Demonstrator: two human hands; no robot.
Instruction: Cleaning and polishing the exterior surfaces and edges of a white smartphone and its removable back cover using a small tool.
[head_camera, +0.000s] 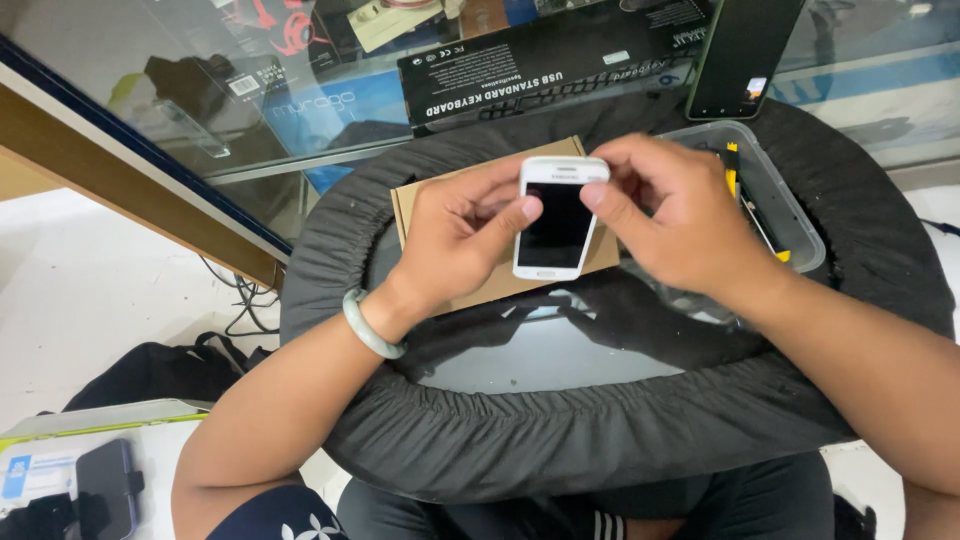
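A small white smartphone (555, 222) with a dark screen is held upright between both hands above a round glass-topped table. My left hand (455, 235) grips its left side, thumb resting on the screen's edge. My right hand (670, 210) grips the top right corner with thumb and fingers. A pale green bangle (368, 325) circles my left wrist. Under the phone lies a flat brown cardboard box (420, 195).
The table is wrapped in a black fabric rim (560, 440). A clear plastic tray (790, 215) with yellow-handled tools sits at the right. A black keyboard box (540, 60) and a black phone (745, 50) lie on the glass counter behind. A black bag (160, 370) sits on the floor, left.
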